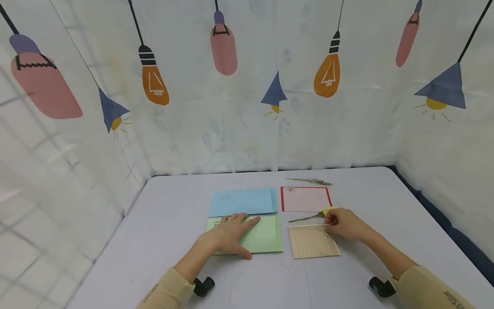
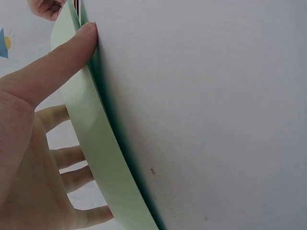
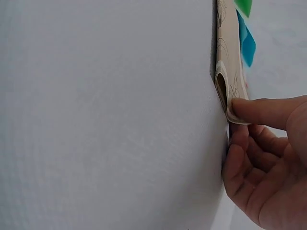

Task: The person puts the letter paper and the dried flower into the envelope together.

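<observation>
In the head view my left hand (image 1: 230, 237) lies spread over a light green envelope (image 1: 266, 236), its thumb at the near edge. The left wrist view shows that thumb against the edge of the green envelope (image 2: 103, 143), with the other fingers apart beyond it. My right hand (image 1: 349, 224) pinches the upper right corner of a tan lined sheet of letter paper (image 1: 310, 242). Up close in the right wrist view, the letter paper (image 3: 229, 43) is bent over at the end between thumb and fingers. A yellow flower on a stem (image 1: 308, 218) lies just above this paper, partly behind the right hand.
A blue envelope (image 1: 243, 201) lies beyond the green one. To its right is a pink card with a red border (image 1: 306, 199). A dried green sprig (image 1: 310, 181) lies near the back of the white table (image 1: 162, 231). Patterned curtains (image 1: 247, 141) surround the table's back and sides.
</observation>
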`<action>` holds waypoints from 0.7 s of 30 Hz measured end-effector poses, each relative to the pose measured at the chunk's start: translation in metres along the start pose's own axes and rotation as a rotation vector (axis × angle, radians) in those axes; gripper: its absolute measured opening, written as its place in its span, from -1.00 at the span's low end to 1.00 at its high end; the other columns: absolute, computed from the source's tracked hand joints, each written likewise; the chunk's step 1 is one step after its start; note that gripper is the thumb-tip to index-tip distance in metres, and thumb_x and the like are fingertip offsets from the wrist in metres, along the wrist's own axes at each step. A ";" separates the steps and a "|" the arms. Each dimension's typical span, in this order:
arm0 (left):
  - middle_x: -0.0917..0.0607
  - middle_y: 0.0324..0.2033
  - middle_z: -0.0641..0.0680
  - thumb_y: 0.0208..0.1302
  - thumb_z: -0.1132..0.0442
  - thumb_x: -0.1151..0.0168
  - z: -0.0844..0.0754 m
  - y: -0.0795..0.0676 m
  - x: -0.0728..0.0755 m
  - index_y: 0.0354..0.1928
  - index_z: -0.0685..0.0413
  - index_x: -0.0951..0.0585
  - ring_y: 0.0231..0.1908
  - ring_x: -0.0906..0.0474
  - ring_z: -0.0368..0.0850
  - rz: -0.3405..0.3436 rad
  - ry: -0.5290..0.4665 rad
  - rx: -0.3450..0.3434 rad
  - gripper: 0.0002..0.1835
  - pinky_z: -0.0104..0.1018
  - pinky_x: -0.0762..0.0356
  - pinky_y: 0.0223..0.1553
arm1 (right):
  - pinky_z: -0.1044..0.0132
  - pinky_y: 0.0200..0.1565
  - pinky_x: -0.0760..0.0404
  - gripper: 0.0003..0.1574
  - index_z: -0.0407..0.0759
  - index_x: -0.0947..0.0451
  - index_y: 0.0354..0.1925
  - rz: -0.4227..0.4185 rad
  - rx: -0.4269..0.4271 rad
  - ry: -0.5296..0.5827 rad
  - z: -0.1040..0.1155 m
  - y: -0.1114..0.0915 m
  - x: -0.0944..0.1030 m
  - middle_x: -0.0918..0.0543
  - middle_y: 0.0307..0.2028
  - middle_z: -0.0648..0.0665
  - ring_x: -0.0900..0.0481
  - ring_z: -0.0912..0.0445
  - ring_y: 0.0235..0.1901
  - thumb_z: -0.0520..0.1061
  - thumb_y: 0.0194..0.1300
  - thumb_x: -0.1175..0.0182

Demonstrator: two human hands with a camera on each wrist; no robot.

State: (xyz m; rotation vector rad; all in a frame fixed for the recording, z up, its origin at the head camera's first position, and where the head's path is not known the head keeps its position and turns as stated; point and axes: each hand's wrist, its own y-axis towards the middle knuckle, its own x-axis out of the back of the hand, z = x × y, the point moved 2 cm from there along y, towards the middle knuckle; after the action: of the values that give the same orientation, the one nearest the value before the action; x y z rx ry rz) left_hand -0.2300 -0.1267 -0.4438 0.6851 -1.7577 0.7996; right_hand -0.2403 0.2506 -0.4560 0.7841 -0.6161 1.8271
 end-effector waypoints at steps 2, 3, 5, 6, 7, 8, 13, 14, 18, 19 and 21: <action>-0.28 0.46 0.14 0.06 -0.33 -0.51 0.000 0.000 0.000 0.63 -0.21 -0.17 0.42 -0.21 0.17 0.000 -0.001 -0.001 0.15 0.33 -0.17 0.32 | 0.30 -0.37 -0.50 -0.80 -0.20 -0.57 -0.26 0.004 -0.002 0.028 0.000 0.000 -0.001 -0.56 -0.39 -0.01 -0.48 0.09 -0.36 -0.24 0.24 -0.44; -0.28 0.46 0.15 0.06 -0.33 -0.51 -0.001 0.000 0.000 0.63 -0.21 -0.17 0.42 -0.21 0.17 0.000 -0.001 -0.002 0.15 0.33 -0.18 0.32 | 0.30 -0.36 -0.50 -0.79 -0.21 -0.58 -0.24 0.005 -0.006 0.045 0.000 0.000 -0.001 -0.56 -0.38 -0.02 -0.48 0.09 -0.35 -0.23 0.23 -0.45; -0.28 0.46 0.15 0.06 -0.33 -0.52 -0.001 0.000 0.001 0.62 -0.20 -0.17 0.42 -0.21 0.17 -0.001 0.000 -0.001 0.15 0.33 -0.18 0.32 | 0.30 -0.36 -0.50 -0.77 -0.26 -0.60 -0.20 0.008 -0.002 0.082 0.000 0.000 0.000 -0.57 -0.36 -0.03 -0.48 0.07 -0.33 -0.22 0.23 -0.46; -0.28 0.46 0.15 0.05 -0.33 -0.52 -0.001 0.000 0.001 0.62 -0.20 -0.18 0.42 -0.22 0.18 -0.002 0.000 0.000 0.15 0.33 -0.18 0.32 | 0.31 -0.36 -0.51 -0.76 -0.27 -0.62 -0.19 0.007 -0.007 0.102 0.000 -0.001 0.001 -0.57 -0.36 -0.04 -0.48 0.07 -0.33 -0.22 0.23 -0.46; -0.28 0.46 0.15 0.05 -0.33 -0.52 -0.001 0.000 0.001 0.62 -0.20 -0.18 0.42 -0.22 0.18 -0.002 0.000 0.001 0.15 0.32 -0.18 0.32 | 0.31 -0.37 -0.51 -0.75 -0.28 -0.63 -0.18 0.007 -0.013 0.120 -0.001 -0.001 0.001 -0.58 -0.36 -0.05 -0.48 0.06 -0.33 -0.21 0.23 -0.46; -0.28 0.46 0.15 0.05 -0.33 -0.52 -0.001 0.000 0.001 0.62 -0.20 -0.18 0.41 -0.22 0.18 -0.002 0.002 0.001 0.15 0.32 -0.18 0.32 | 0.31 -0.37 -0.51 -0.75 -0.29 -0.64 -0.17 0.008 -0.017 0.133 0.000 -0.001 0.001 -0.58 -0.35 -0.06 -0.48 0.06 -0.34 -0.21 0.24 -0.46; -0.28 0.46 0.15 0.06 -0.32 -0.52 -0.001 0.001 0.001 0.62 -0.19 -0.18 0.41 -0.22 0.19 -0.002 0.005 0.002 0.15 0.32 -0.17 0.32 | 0.29 -0.34 -0.52 -0.79 -0.24 -0.64 -0.17 0.029 -0.033 0.179 0.003 -0.003 0.004 -0.58 -0.31 -0.07 -0.49 0.05 -0.30 -0.14 0.33 -0.40; -0.28 0.46 0.16 0.06 -0.32 -0.52 -0.001 0.001 0.001 0.62 -0.19 -0.18 0.42 -0.22 0.19 -0.001 0.005 0.002 0.15 0.33 -0.17 0.32 | 0.28 -0.31 -0.52 -0.79 -0.23 -0.63 -0.16 0.037 -0.027 0.187 0.004 -0.003 0.005 -0.58 -0.29 -0.08 -0.49 0.05 -0.27 -0.12 0.35 -0.39; -0.27 0.46 0.16 0.06 -0.32 -0.52 -0.001 0.000 0.001 0.62 -0.18 -0.18 0.42 -0.21 0.20 -0.001 0.001 0.001 0.15 0.34 -0.16 0.32 | 0.23 -0.21 -0.58 -0.78 -0.22 -0.56 -0.14 0.065 -0.006 0.230 0.008 -0.003 0.009 -0.59 -0.18 -0.11 -0.52 0.00 -0.14 -0.09 0.41 -0.33; -0.27 0.46 0.16 0.06 -0.32 -0.52 -0.001 0.000 0.002 0.62 -0.18 -0.18 0.42 -0.22 0.21 -0.002 -0.001 0.001 0.15 0.34 -0.16 0.32 | 0.21 -0.19 -0.59 -0.78 -0.22 -0.55 -0.13 0.071 0.000 0.238 0.008 -0.003 0.010 -0.59 -0.16 -0.12 -0.53 -0.01 -0.12 -0.09 0.42 -0.31; -0.27 0.46 0.16 0.06 -0.32 -0.52 -0.001 0.000 0.002 0.62 -0.18 -0.18 0.41 -0.22 0.21 -0.003 -0.001 0.001 0.14 0.34 -0.16 0.32 | 0.20 -0.16 -0.62 -0.78 -0.22 -0.53 -0.12 0.081 0.006 0.261 0.008 -0.003 0.011 -0.58 -0.12 -0.15 -0.55 -0.03 -0.09 -0.09 0.45 -0.29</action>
State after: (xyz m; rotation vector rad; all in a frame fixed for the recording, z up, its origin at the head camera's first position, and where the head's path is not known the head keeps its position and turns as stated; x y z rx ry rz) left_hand -0.2303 -0.1258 -0.4418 0.6883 -1.7574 0.7980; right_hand -0.2387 0.2527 -0.4419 0.5186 -0.4791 1.9661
